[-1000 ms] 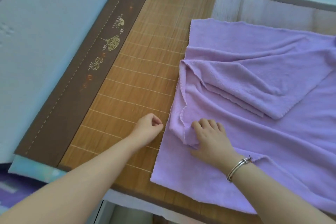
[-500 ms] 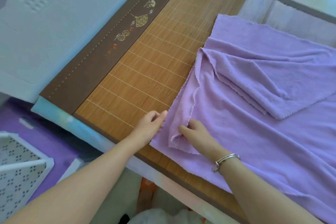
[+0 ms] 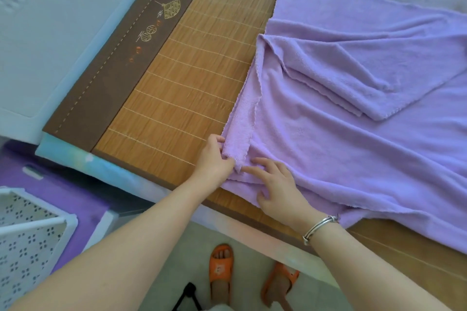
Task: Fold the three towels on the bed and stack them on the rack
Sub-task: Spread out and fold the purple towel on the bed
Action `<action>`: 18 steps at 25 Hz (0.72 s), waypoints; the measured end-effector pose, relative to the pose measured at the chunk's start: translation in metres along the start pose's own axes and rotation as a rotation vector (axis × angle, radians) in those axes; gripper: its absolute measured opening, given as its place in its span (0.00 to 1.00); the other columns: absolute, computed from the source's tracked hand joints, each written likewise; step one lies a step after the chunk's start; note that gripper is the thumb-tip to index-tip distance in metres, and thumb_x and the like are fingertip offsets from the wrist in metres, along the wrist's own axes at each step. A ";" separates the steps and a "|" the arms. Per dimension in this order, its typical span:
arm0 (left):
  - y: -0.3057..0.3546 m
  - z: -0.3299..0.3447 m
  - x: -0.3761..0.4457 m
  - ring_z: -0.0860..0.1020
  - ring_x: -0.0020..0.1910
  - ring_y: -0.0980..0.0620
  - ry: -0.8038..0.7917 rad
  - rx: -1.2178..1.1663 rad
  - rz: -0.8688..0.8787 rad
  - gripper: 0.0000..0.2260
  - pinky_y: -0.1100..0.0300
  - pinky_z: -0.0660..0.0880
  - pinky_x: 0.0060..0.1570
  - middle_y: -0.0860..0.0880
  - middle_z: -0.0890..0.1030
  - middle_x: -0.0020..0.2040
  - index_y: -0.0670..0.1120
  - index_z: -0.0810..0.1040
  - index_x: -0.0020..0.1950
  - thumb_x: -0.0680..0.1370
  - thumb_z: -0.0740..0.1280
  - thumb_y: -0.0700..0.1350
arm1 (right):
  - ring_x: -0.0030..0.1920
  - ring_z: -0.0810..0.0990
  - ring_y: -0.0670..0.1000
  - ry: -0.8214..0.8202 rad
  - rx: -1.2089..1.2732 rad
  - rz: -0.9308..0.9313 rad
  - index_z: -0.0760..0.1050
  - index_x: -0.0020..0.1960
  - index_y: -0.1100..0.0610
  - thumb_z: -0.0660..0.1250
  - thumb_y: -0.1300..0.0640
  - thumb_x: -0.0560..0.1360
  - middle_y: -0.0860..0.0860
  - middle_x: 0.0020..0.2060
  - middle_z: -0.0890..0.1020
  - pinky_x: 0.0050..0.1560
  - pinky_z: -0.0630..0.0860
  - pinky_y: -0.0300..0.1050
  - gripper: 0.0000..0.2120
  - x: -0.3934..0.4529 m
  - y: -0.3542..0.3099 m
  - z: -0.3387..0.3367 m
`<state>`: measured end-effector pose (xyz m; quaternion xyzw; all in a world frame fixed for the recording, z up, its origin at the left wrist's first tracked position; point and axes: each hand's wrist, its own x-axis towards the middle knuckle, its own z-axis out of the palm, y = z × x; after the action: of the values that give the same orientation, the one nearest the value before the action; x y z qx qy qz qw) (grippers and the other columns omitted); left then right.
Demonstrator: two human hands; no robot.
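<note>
A large purple towel (image 3: 353, 139) lies rumpled on the bamboo mat (image 3: 177, 98) of the bed, with one corner flap folded over at the right. My left hand (image 3: 214, 161) pinches the towel's folded-over near left edge. My right hand (image 3: 275, 187), with a silver bracelet on the wrist, lies on the towel just beside that fold, fingers spread and pointing left. A white perforated rack (image 3: 27, 242) shows at the lower left, beside the bed.
The mat has a brown border (image 3: 113, 68) with gold motifs on its left side; a pale blue surface (image 3: 50, 28) lies beyond it. My feet in orange slippers (image 3: 221, 267) stand on the floor by the bed's near edge. A purple floor mat (image 3: 63, 184) lies under the rack.
The view has tilted down, bringing the rack, floor and slippers into sight. My left hand has closed on the towel's edge. My right hand has come out of the fold and spread flat.
</note>
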<state>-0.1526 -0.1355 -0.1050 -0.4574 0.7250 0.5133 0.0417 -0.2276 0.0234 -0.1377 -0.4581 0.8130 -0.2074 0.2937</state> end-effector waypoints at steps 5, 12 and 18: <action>0.003 0.010 0.001 0.74 0.44 0.58 0.009 0.068 0.058 0.14 0.66 0.70 0.43 0.51 0.68 0.56 0.47 0.71 0.56 0.76 0.68 0.52 | 0.63 0.70 0.54 0.166 -0.214 -0.030 0.67 0.70 0.52 0.56 0.65 0.63 0.47 0.66 0.72 0.62 0.68 0.50 0.34 -0.005 0.009 0.002; 0.002 0.015 0.020 0.75 0.45 0.43 0.041 0.469 0.026 0.08 0.52 0.74 0.46 0.45 0.68 0.55 0.43 0.69 0.46 0.75 0.66 0.45 | 0.39 0.75 0.61 0.284 -0.567 0.407 0.73 0.44 0.59 0.66 0.72 0.59 0.57 0.39 0.75 0.35 0.68 0.51 0.16 -0.033 0.047 -0.030; 0.059 -0.012 0.019 0.76 0.40 0.49 -0.092 -0.295 0.054 0.07 0.60 0.78 0.30 0.47 0.73 0.40 0.44 0.67 0.40 0.76 0.58 0.34 | 0.39 0.73 0.61 0.817 -0.157 0.361 0.71 0.44 0.63 0.56 0.67 0.66 0.60 0.36 0.75 0.39 0.63 0.50 0.09 -0.055 0.046 -0.106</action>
<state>-0.1999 -0.1536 -0.0680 -0.4148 0.6510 0.6357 -0.0065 -0.3048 0.1009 -0.0710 -0.2106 0.9422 -0.2545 -0.0551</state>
